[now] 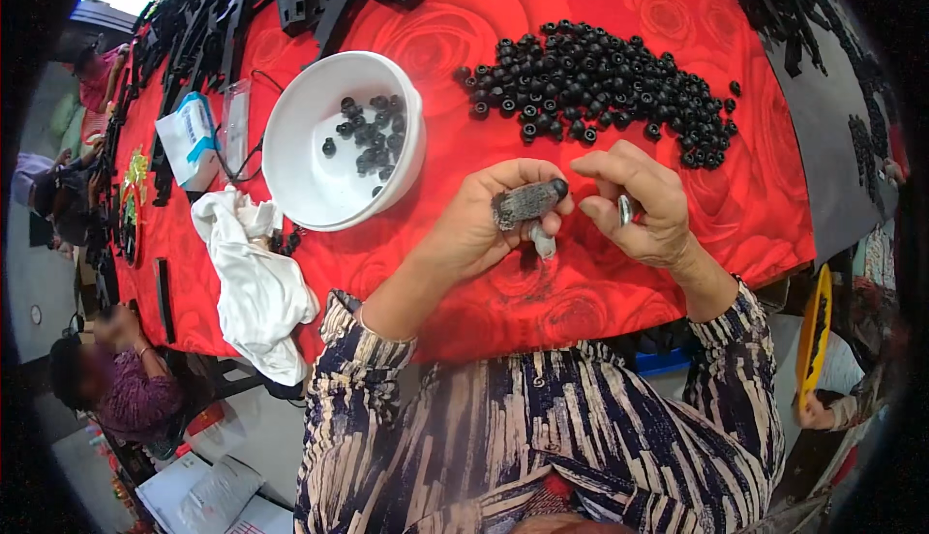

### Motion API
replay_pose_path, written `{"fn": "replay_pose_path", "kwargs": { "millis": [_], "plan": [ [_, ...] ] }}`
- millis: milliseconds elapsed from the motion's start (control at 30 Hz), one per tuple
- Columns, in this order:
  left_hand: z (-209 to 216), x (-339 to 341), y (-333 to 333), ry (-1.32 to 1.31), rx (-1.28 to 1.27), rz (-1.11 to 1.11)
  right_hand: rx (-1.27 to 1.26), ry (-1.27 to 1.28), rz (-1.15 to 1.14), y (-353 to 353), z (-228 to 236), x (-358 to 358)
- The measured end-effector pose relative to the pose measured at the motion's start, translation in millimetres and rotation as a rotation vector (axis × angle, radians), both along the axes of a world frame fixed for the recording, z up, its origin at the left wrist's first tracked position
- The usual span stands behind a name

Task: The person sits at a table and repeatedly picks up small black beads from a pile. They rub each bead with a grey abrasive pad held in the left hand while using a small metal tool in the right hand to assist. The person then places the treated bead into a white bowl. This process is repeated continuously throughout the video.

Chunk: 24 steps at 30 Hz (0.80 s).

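Observation:
My left hand (469,220) is closed in front of the white bowl. Along its thumb side lies a dark grey ribbed piece, like a finger sleeve (523,206); whether the thumb is inside I cannot tell. At its tip the fingers pinch a small black round part (558,189). A whitish scrap (542,242) shows under these fingers. To the right, just apart, my right hand (644,205) is curled round a small shiny metal piece (624,210), mostly hidden. Beyond both hands a heap of small black round parts (600,84) with holes lies on the red rose-patterned cloth (455,311).
A white bowl (276,166) holds several black parts. Beside it are a white cloth (256,282) and a blue-white packet (189,142). Long black strips (232,31) pile up far left. People sit at left; another person's hand (818,412) is by a yellow tray (815,341) at right.

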State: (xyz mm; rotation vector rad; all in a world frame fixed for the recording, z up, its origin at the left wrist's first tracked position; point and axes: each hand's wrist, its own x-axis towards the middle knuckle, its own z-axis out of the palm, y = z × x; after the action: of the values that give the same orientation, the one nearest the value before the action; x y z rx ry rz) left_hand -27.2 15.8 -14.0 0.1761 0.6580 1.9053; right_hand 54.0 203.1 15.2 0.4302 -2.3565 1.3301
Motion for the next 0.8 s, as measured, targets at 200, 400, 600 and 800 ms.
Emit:
{"fn": "replay_pose_path", "kwargs": {
  "millis": [200,400,600,800],
  "plan": [
    [-3,10,0,-0.089,-0.108,-0.044,-0.039,-0.038,0.088,-6,-4,2],
    [-4,7,-6,0.055,-0.109,-0.187,-0.124,-0.128,0.236,-2,1,0],
    [-2,11,-7,0.038,-0.149,-0.185,-0.095,-0.110,0.268,-1,2,0],
    [-2,14,-2,-0.006,-0.094,-0.082,0.183,0.217,0.067,-9,-2,3]
  ]
}}
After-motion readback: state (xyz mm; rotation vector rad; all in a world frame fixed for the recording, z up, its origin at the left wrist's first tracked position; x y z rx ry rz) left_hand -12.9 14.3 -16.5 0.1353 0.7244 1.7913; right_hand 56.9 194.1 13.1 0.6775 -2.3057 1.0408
